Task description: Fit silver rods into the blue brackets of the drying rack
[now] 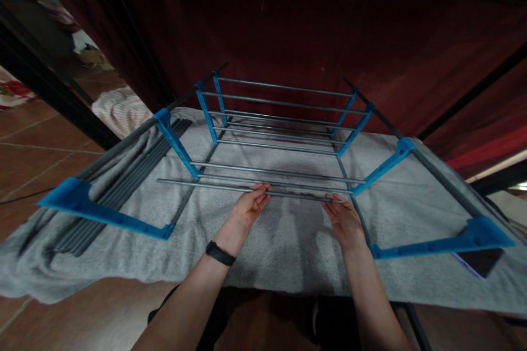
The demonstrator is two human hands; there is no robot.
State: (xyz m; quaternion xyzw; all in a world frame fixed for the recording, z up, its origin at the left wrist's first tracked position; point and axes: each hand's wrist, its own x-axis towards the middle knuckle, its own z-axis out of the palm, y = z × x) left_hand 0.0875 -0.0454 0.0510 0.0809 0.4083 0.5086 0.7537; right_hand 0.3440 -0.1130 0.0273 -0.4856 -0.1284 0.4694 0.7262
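Note:
A thin grey metal rod (206,184) lies across both my hands, in front of the rods fitted in the rack. My left hand (251,204), with a black band on its wrist, pinches it near the middle. Toward its right end, the fingers of my right hand (342,218) close on the same rod. Around them stands a rack frame with blue plastic brackets (177,142) and grey side tubes (444,181). Several crossbars (280,103) span the brackets at the back. The nearest left bracket (119,219) and nearest right bracket (432,244) have no crossbar between them.
Grey fleece cloth (288,258) covers the surface under the rack. Several loose grey tubes (123,192) lie bundled at the left. A phone (481,260) rests beneath the right bracket. Dark red fabric (263,27) hangs behind, and tiled floor (37,137) shows at left.

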